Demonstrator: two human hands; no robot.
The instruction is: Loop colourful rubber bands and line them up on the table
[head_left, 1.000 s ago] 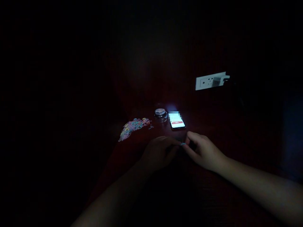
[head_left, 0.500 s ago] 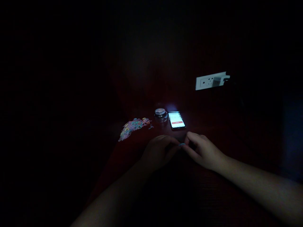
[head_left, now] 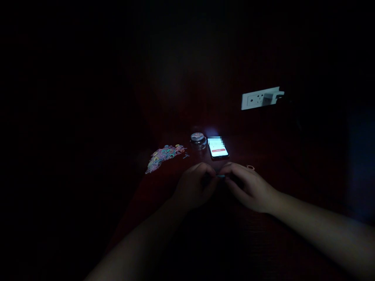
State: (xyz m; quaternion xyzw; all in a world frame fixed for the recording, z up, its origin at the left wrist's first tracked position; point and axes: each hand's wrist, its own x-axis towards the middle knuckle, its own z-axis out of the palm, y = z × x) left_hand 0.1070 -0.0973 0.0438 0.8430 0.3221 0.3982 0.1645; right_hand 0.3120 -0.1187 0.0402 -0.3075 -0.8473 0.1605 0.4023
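The scene is very dark, lit mainly by a phone screen. My left hand (head_left: 195, 185) and my right hand (head_left: 247, 185) meet fingertip to fingertip over a dark reddish table (head_left: 175, 203). Both pinch a small light-blue elastic band (head_left: 222, 176) between them. A heap of small coloured elastic bands (head_left: 164, 155) lies to the left, beyond my left hand. A single pale band (head_left: 250, 168) lies on the table just past my right hand.
A lit phone (head_left: 217, 147) lies face up beyond my hands, with a small clear round jar (head_left: 198, 140) to its left. A white wall socket (head_left: 260, 98) with a plug in it sits at the right. Everything else is in darkness.
My two hands have drawn closer together and curled more over the blue band. The view has shifted slightly, and a pale band now shows past my right hand.
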